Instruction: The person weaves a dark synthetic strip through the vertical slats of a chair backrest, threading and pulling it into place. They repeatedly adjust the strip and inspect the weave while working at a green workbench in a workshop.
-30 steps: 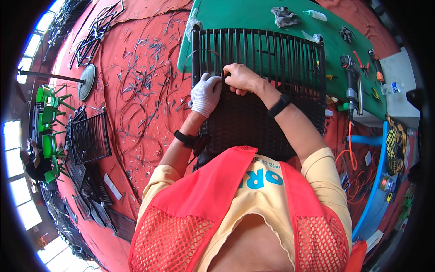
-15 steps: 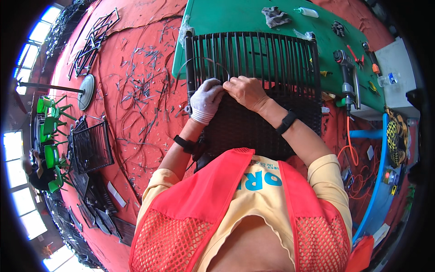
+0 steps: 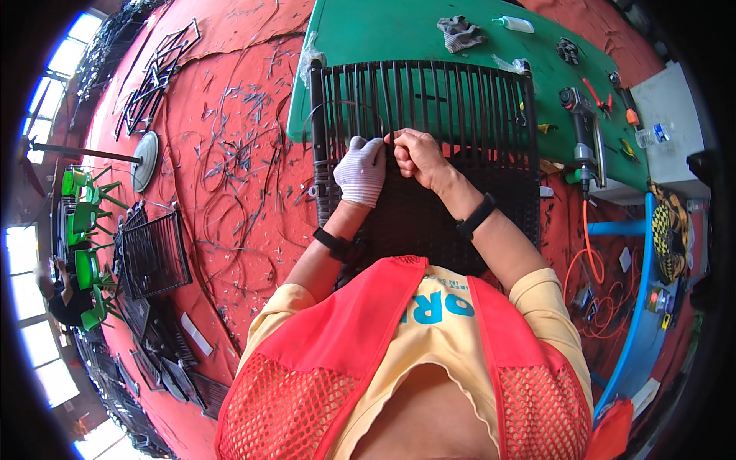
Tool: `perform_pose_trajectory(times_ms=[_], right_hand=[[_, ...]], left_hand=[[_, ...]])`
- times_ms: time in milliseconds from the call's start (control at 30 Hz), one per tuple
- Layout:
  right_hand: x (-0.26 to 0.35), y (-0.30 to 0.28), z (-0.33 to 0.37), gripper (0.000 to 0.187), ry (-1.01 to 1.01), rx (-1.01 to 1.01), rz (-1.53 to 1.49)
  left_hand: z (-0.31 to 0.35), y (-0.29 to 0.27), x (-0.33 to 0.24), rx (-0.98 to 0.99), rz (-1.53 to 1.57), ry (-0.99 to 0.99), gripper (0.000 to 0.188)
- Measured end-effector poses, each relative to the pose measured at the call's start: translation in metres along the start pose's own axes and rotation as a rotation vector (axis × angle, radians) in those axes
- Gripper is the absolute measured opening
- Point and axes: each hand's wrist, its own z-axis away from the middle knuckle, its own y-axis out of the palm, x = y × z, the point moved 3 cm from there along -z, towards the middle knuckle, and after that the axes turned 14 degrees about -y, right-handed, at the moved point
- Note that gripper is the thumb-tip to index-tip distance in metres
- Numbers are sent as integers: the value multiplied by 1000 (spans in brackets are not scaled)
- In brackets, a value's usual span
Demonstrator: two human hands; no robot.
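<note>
In front of me a black frame (image 3: 314, 100) carries close-set dark bars across its far part, and a dense dark weave (image 3: 429, 218) covers its near part. A thin dark strip (image 3: 337, 102) arches over the bars at the left and runs down to my fingers. My left hand (image 3: 359, 172), in a whitish striped glove, is closed at the weave's far edge, its fingertips pinched by the strip's end. Just to its right, my bare right hand (image 3: 418, 159) is curled tight, thumb and forefinger pinched on the strip. The exact grip point is partly hidden by the fingers.
The frame's far part rests over a green table (image 3: 360, 31) with a power tool (image 3: 583, 138), red-handled pliers (image 3: 598, 96), a glove (image 3: 460, 33) and a white bottle (image 3: 514, 24). An orange hose (image 3: 589, 238) hangs at right. Dark scraps litter the red floor (image 3: 230, 215). Another person (image 3: 65, 295) is far left.
My left hand has shifted a little right. The right hand has moved slightly right and its fingers are curled more tightly; a small gap now shows between the two hands.
</note>
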Motion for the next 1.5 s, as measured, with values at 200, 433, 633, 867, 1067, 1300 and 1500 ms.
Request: perform_pose_trajectory(times_ms=[200, 433, 633, 867, 1067, 1300, 1500], right_hand=[[27, 2, -5, 23, -66, 276, 944], [53, 18, -4, 11, -599, 548, 1782], [61, -29, 43, 7, -1008, 415, 1857], [59, -25, 43, 11, -1430, 247, 1605], [58, -28, 42, 24, -775, 4, 920], [52, -25, 37, 36, -395, -83, 618], [46, -30, 21, 27, -493, -154, 952]], left_hand=[[3, -1, -1, -7, 171, 117, 8], [4, -7, -1, -38, 210, 79, 10], [5, -11, -6, -67, 216, 108, 12], [2, 0, -14, 250, 288, 215, 19], [-4, 12, -4, 337, 605, -6, 15], [-5, 22, -5, 410, 601, -313, 32], [-3, 16, -18, 277, 399, -83, 17]])
